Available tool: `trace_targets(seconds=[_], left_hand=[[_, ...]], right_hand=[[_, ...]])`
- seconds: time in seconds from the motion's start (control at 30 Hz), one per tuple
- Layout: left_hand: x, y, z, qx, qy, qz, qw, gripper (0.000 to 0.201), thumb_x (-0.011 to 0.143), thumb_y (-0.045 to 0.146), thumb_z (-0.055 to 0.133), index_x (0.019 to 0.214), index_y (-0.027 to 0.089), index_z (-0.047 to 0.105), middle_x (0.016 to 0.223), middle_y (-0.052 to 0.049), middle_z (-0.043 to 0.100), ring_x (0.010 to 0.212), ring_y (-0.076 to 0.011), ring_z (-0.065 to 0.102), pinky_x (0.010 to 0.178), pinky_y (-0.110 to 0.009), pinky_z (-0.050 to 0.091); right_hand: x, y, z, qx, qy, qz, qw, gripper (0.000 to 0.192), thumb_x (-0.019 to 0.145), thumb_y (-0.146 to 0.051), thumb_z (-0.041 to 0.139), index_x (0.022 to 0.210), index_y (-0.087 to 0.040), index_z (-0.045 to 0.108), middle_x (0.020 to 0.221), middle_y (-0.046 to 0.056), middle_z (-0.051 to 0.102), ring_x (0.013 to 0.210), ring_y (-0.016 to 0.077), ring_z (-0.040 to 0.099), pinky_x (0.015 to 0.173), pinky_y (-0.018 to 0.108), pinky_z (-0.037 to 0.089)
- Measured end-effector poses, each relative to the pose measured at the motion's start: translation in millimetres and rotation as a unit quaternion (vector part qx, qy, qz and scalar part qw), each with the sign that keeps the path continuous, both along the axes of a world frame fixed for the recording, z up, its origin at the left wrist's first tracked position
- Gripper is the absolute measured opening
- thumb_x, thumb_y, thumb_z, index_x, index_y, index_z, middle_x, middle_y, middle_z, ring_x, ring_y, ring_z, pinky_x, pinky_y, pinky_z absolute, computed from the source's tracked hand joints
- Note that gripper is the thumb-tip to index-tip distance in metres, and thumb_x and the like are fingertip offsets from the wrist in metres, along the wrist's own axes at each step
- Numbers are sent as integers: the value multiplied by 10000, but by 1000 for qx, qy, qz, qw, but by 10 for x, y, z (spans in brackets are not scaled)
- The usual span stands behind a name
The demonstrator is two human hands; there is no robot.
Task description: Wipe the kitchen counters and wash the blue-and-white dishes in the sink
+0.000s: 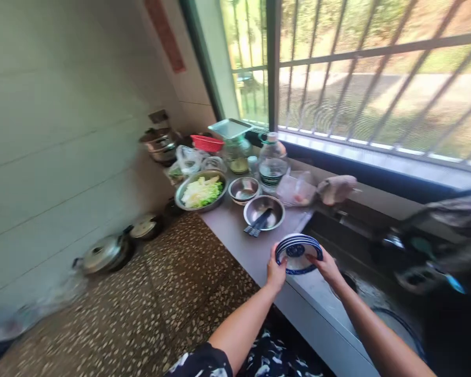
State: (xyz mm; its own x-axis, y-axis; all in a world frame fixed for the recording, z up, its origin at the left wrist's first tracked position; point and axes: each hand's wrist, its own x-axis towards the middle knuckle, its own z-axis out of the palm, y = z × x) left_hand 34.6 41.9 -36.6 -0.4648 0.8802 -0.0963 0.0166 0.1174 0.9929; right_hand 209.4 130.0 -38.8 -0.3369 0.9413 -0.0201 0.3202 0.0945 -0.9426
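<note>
A stack of white bowls with blue rims point(297, 253) is held between my two hands over the counter's edge, its open side tipped toward me. My left hand point(277, 269) grips the left side, thumb over the rim. On the right side my right hand point(326, 266) closes on the same rim, thumb inside. Beyond the stack sits a steel bowl point(273, 220) with dark-handled utensils point(259, 222) lying across it; they look like a bundle of forks or brushes, blurred. A smaller steel bowl point(244, 189) stands behind it.
A large metal basin of cut cabbage point(202, 192) stands at the counter's far left end. Behind are a big water bottle point(272, 162), a glass jar point(237, 157), a red basket point(206, 142) and plastic bags point(297, 187). The dark sink point(325, 233) is at right. Lidded pots point(105, 253) stand at left.
</note>
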Motion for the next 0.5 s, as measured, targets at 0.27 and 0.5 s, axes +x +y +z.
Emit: trace_targets(seconds=[0.27, 0.5], left_hand=[[652, 214, 685, 80, -97, -51, 991, 542, 719, 250, 610, 1245, 213, 481, 1267, -46, 517, 1200, -250, 433, 1024, -361, 350], [761, 220, 951, 91, -100, -8, 991, 429, 742, 216, 583, 1169, 189, 548, 1302, -31, 485, 1243, -243, 378, 1046, -329, 317]], right_hand=[[663, -100, 819, 201, 126, -38, 971, 433, 756, -320, 577, 1180, -250, 524, 1216, 41, 541, 1087, 202, 515, 966, 348, 382], [748, -148, 1158, 209, 213, -43, 954, 359, 723, -371, 626, 1058, -241, 618, 1178, 36, 573, 1111, 240, 505, 1005, 421, 351]])
